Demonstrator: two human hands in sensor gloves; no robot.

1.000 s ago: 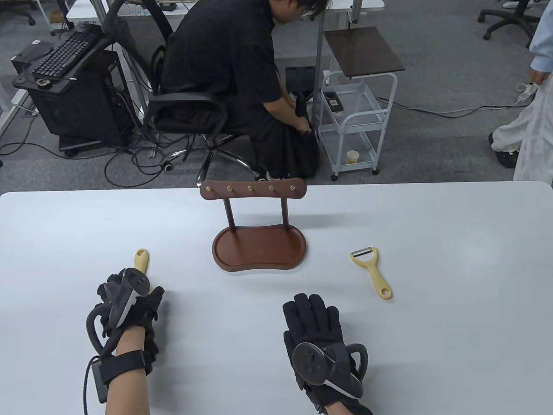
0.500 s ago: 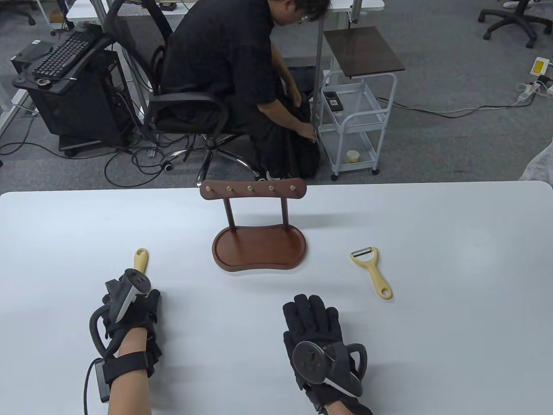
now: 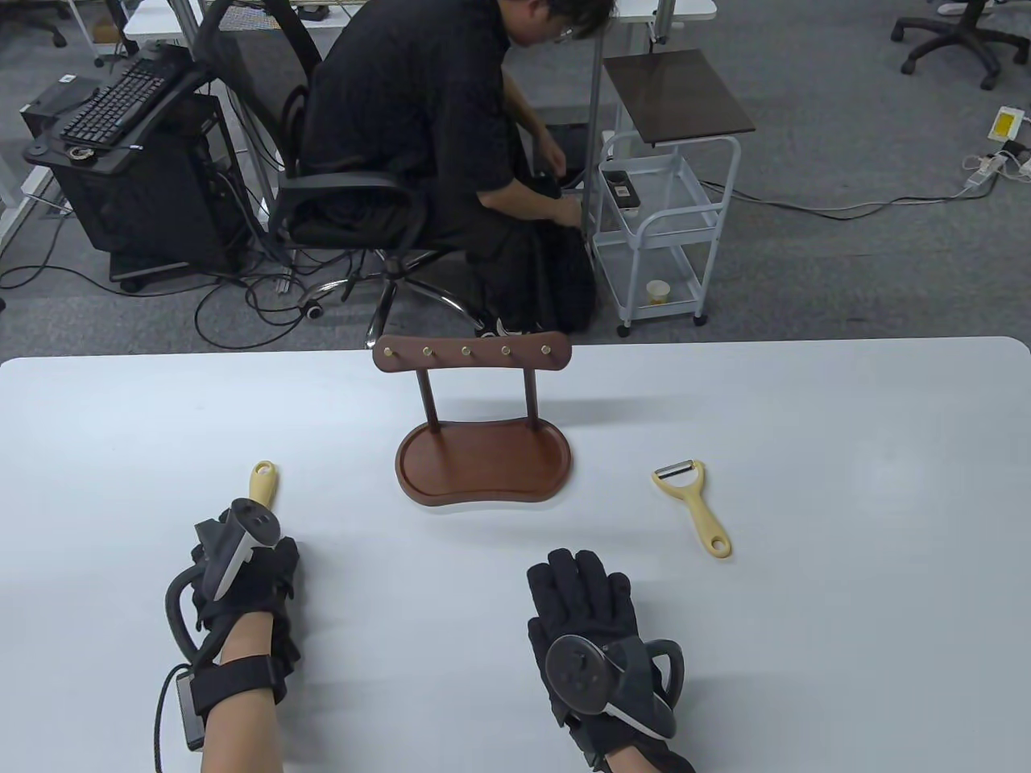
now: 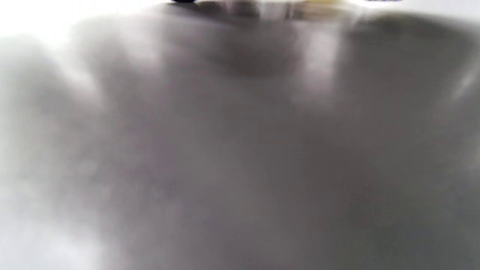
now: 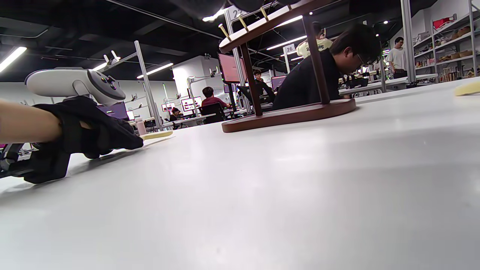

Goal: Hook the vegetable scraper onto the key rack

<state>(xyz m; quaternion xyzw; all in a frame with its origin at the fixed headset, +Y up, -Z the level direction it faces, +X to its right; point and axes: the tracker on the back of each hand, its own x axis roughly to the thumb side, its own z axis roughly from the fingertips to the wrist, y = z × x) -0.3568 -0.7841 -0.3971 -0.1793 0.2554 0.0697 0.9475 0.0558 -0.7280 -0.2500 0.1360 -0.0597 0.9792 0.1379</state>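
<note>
Table view shows a white table (image 3: 846, 564) with a brown wooden key rack (image 3: 482, 419) standing near its far middle, upright on a kidney-shaped base, its crossbar carrying a row of brass pegs. To the right of the rack, well apart from it, a yellow vegetable peeler (image 3: 693, 506) lies flat with its blade end toward the far side and its handle hole toward the near right. Nothing touches it.

On the near left, the left hand (image 3: 242, 580) rests on the table over a second yellow peeler (image 3: 263, 483), of which only the handle end with its hole sticks out on the far side of the glove. Its fingers curl down over the hidden part, but whether they actually grip it I cannot tell. In the right wrist view the same hand (image 5: 88, 131) lies low on the table with the yellow handle (image 5: 157, 135) poking out past its fingertips.

The right hand (image 3: 592, 624) lies palm down near the middle of the near edge, fingers stretched flat and together, holding nothing, well apart from the peeler on the right.

Left wrist view is a grey blur with a faint yellow streak at its top edge.

Beyond the table a person in black (image 3: 435, 137) sits bent forward on an office chair beside a white trolley (image 3: 664, 225).
</note>
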